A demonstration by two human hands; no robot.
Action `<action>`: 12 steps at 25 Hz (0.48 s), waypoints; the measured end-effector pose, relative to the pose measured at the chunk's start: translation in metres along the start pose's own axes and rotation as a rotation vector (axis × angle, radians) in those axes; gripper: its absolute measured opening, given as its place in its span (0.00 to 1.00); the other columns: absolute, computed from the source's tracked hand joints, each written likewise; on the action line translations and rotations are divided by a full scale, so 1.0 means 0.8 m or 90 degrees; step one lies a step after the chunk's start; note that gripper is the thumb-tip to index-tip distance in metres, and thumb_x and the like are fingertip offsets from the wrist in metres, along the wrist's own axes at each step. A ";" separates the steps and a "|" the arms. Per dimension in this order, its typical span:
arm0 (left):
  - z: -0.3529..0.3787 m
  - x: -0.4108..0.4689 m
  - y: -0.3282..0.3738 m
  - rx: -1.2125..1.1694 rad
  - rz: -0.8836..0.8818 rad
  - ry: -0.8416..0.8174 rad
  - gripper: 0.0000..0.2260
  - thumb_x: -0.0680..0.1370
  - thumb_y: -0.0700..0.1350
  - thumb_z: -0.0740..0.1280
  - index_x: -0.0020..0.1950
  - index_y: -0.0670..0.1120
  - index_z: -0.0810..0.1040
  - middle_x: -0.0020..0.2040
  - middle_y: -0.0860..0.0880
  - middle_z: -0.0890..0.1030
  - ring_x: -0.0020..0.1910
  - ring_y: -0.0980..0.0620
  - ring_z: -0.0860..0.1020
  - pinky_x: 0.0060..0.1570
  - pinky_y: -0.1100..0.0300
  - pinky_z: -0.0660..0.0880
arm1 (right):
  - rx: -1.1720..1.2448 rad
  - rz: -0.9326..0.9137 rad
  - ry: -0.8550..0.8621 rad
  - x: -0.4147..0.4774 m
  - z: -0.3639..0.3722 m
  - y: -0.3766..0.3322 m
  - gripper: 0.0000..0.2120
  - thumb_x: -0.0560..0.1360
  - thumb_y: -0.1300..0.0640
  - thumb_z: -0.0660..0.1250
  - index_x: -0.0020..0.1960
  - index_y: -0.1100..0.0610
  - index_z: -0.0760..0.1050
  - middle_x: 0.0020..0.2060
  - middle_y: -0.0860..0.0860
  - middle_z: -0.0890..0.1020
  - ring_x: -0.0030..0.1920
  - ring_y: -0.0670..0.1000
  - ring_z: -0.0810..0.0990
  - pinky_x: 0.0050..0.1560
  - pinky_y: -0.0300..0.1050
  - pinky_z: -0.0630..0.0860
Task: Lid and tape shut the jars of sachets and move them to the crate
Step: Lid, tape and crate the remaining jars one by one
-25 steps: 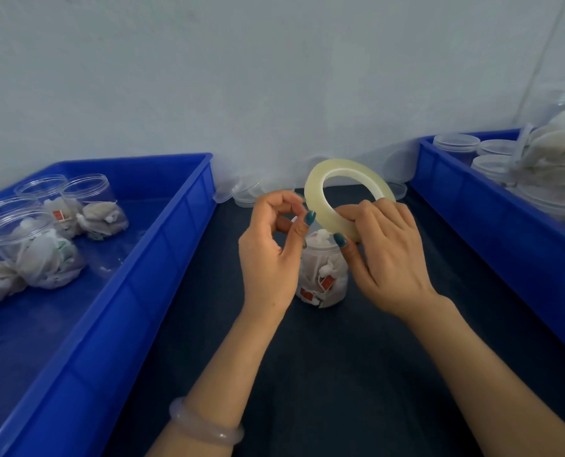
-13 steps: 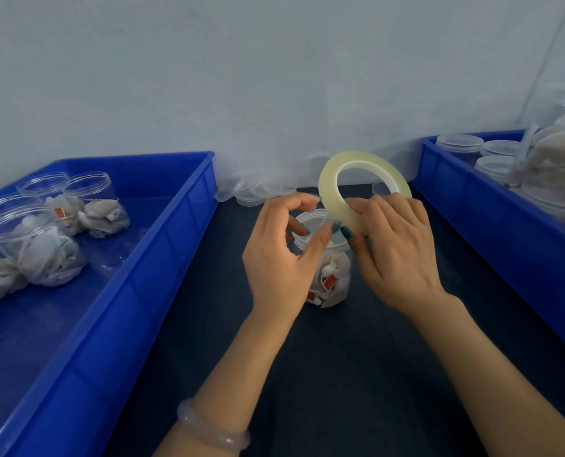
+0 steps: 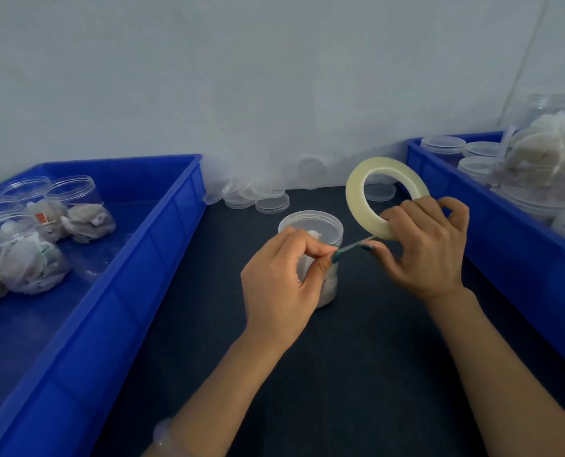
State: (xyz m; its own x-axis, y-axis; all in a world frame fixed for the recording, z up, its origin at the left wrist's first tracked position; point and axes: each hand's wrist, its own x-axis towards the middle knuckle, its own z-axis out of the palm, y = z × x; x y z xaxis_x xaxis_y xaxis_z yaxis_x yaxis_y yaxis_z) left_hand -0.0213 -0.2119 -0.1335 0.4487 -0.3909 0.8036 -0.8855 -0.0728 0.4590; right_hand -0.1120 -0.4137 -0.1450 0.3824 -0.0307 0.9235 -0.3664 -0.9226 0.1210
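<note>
A clear lidded jar of sachets point(image 3: 314, 227) stands on the dark table at the centre. In front of it my left hand point(image 3: 282, 278) pinches the free end of a tape strip point(image 3: 353, 244) between thumb and fingers. The strip runs right to a pale roll of tape point(image 3: 362, 199), which my right hand point(image 3: 426, 250) grips by its lower rim, just right of the jar. The left hand hides much of the jar's body.
The blue crate on the left point(image 3: 132, 268) holds several jars of sachets point(image 3: 27, 255). A blue crate on the right point(image 3: 518, 258) holds lids, jars and sachets. Loose clear lids point(image 3: 268, 201) lie along the wall behind the jar.
My hands have drawn apart: the right hand carried the roll to the right and the left hand pulled a short strip of tape free. The jar's lid is now in plain sight.
</note>
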 end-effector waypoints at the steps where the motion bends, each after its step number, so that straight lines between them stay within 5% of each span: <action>1: -0.003 -0.004 -0.002 -0.016 -0.031 -0.015 0.05 0.75 0.41 0.74 0.42 0.48 0.80 0.40 0.61 0.79 0.39 0.60 0.77 0.36 0.62 0.73 | 0.003 0.012 -0.012 -0.004 0.002 0.005 0.26 0.81 0.36 0.56 0.41 0.58 0.76 0.39 0.53 0.80 0.43 0.57 0.78 0.53 0.53 0.63; 4: -0.022 -0.017 -0.016 -0.052 -0.107 -0.057 0.07 0.75 0.41 0.74 0.41 0.49 0.79 0.38 0.60 0.79 0.35 0.63 0.74 0.34 0.72 0.65 | 0.022 0.036 -0.028 -0.009 0.007 0.009 0.29 0.81 0.34 0.53 0.38 0.57 0.73 0.36 0.52 0.78 0.41 0.57 0.76 0.51 0.53 0.63; 12: -0.032 -0.024 -0.033 -0.054 -0.175 -0.055 0.04 0.76 0.47 0.72 0.42 0.49 0.79 0.38 0.61 0.79 0.33 0.63 0.73 0.34 0.71 0.65 | 0.036 0.066 -0.046 -0.012 0.015 -0.004 0.29 0.80 0.33 0.53 0.39 0.57 0.72 0.37 0.53 0.78 0.42 0.57 0.76 0.52 0.52 0.63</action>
State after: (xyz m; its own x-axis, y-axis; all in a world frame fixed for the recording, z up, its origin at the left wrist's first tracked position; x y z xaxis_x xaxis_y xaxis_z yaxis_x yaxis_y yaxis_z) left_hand -0.0035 -0.1789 -0.1514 0.6553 -0.4442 0.6110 -0.7169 -0.1109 0.6883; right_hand -0.1046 -0.4152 -0.1588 0.4062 -0.1526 0.9010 -0.3598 -0.9330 0.0042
